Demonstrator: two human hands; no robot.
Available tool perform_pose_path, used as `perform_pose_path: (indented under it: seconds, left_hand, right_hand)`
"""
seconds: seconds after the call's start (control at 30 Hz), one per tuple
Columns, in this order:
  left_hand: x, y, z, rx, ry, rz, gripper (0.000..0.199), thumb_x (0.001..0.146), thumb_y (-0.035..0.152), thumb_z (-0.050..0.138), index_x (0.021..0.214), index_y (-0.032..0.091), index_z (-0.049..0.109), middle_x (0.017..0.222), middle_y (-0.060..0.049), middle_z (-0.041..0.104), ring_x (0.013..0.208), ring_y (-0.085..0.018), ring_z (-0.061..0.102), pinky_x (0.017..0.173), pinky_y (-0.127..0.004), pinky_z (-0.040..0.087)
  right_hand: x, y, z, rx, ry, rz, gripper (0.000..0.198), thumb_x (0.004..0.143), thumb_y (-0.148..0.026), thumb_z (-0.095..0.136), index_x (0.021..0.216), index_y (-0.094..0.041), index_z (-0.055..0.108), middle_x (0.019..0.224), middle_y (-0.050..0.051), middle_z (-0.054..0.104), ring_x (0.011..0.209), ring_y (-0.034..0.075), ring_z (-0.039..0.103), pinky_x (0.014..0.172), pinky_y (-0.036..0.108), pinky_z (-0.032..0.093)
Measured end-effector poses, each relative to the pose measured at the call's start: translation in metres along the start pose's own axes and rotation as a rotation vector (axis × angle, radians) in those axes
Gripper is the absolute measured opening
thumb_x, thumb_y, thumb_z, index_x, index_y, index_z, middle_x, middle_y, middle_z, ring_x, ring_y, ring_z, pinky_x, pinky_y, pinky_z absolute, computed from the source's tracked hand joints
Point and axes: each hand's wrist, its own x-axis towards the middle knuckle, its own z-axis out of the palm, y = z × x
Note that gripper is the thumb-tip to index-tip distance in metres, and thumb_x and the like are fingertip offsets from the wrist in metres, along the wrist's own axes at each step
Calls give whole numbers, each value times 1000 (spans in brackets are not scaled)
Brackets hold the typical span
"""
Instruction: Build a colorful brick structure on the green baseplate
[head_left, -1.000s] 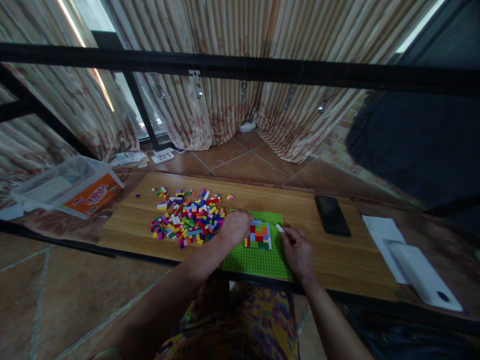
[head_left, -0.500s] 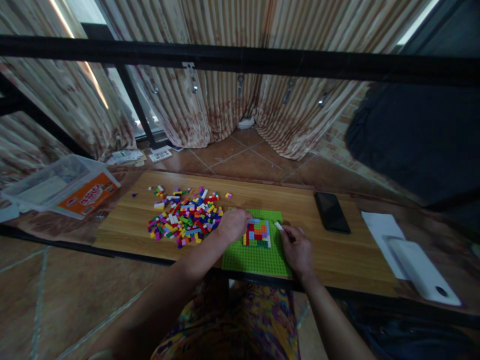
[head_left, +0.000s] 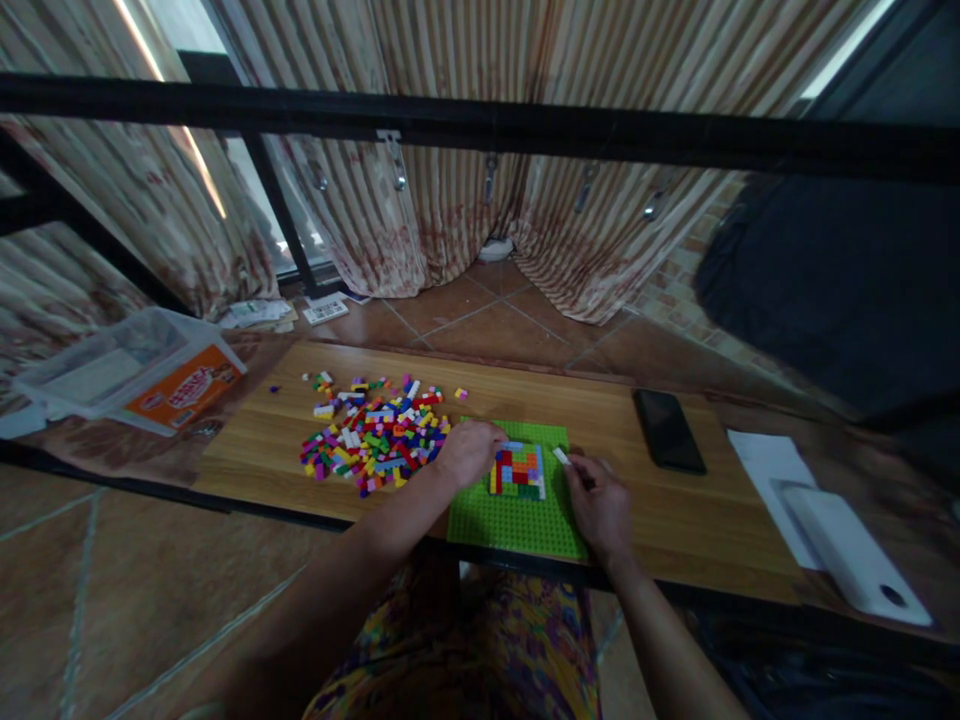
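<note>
A green studded baseplate (head_left: 517, 525) lies on the wooden board in front of me. On it sits a block of coloured toy bricks (head_left: 517, 470) in red, orange, blue, yellow, green and white. My left hand (head_left: 471, 452) is closed at the upper left edge of these bricks, its fingertips pressed down there; whatever they hold is hidden. At the plate's right edge, my right hand (head_left: 600, 500) pinches a small white brick (head_left: 560, 456) between thumb and finger, just above the plate and apart from the built bricks.
Left of the plate spreads a pile of loose bricks (head_left: 375, 435). A black phone (head_left: 669, 430) lies to the right on the wooden board (head_left: 690, 530). Farther right are white paper (head_left: 765, 465) and a white device (head_left: 855, 555). A clear plastic bin (head_left: 135, 370) stands far left.
The whole view has shifted slightly, so everything sits a little lower and to the right. Both hands keep nearly the same pose over the plate, the white brick still in my right hand.
</note>
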Motion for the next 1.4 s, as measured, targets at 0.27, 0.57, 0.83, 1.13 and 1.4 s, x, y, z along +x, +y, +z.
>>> perform_pose_path:
  seconds: [0.27,0.57,0.83,1.13,1.4]
  left_hand:
    - [5,-1,-4,-55,-15,-52,26,88,17,52,95,24,76,97,-1,76,93,-16,68,89,-27,49]
    - [11,2,-7,-100,-27,-182,23,84,18,57,91,26,77,89,-1,76,88,-17,69,86,-28,52]
    - [1,-2,2,-186,9,-152,25,86,17,55,104,22,73,105,-3,74,101,-18,68,93,-30,51]
    - [-28,-10,29,-421,210,-209,54,86,5,44,138,20,45,126,-5,65,105,-13,66,95,-27,52]
    - [-28,29,35,-49,246,11,49,95,34,44,141,16,42,148,-12,45,139,-27,37,115,-53,30]
  right_hand:
    - [0,-2,-2,-10,-6,-5,43,91,-52,44,92,-18,70,85,8,67,71,18,60,67,31,48]
    - [0,1,-1,-41,-12,-3,48,91,-57,43,92,-17,70,87,9,67,72,19,60,67,32,47]
    - [1,1,0,-23,-13,-6,48,91,-56,43,93,-16,70,88,9,67,71,19,60,68,32,47]
    - [1,5,0,-15,-11,6,48,89,-58,44,92,-18,70,88,9,68,74,19,62,70,32,48]
    - [0,7,-1,-33,7,-17,53,88,-62,43,95,-17,71,88,11,69,72,21,63,69,34,49]
